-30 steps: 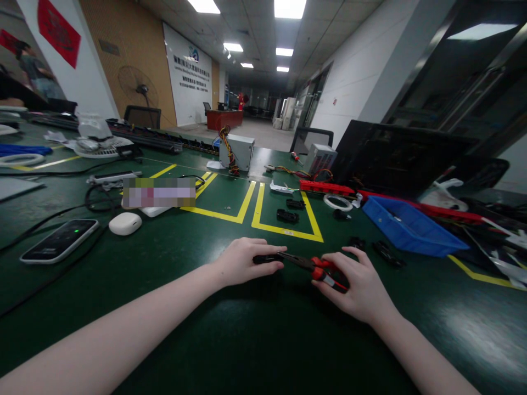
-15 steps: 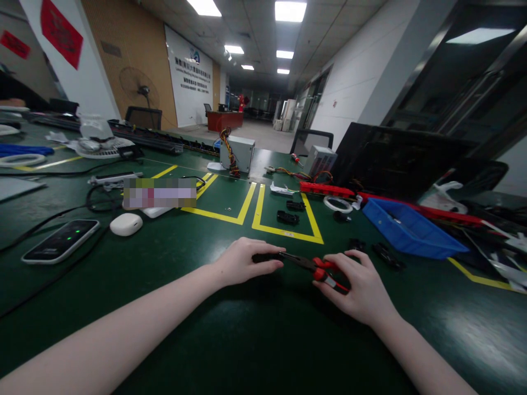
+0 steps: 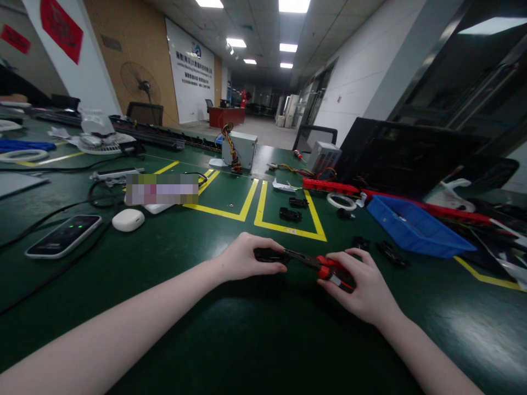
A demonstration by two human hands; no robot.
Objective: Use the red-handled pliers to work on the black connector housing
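Observation:
Red-handled long-nose pliers [image 3: 307, 259] are in the grip of my right hand [image 3: 362, 282], fingers around the handles. Their jaws point left and meet the right end of a small black plastic part [image 3: 267, 255]. My left hand [image 3: 249, 257] pinches that part between thumb and fingers, so much of it is hidden. Whether the jaw tips are clamped on it or only touching, I cannot tell. Both hands are above the green table [image 3: 263, 340]. Beyond them, two similar black parts [image 3: 290, 214] lie inside a yellow-taped rectangle [image 3: 288, 231].
A blue tray [image 3: 415, 227] stands at right, with more black parts [image 3: 392, 254] beside it. Behind are a white ring [image 3: 341, 202], a red strip [image 3: 329, 186] and metal boxes with wires [image 3: 242, 149]. At left lie a white case [image 3: 128, 220], a black-screened device [image 3: 63, 236] and cables.
The view has shifted slightly, so most things sit a little to the right. My hands keep the same hold on the black part and the pliers.

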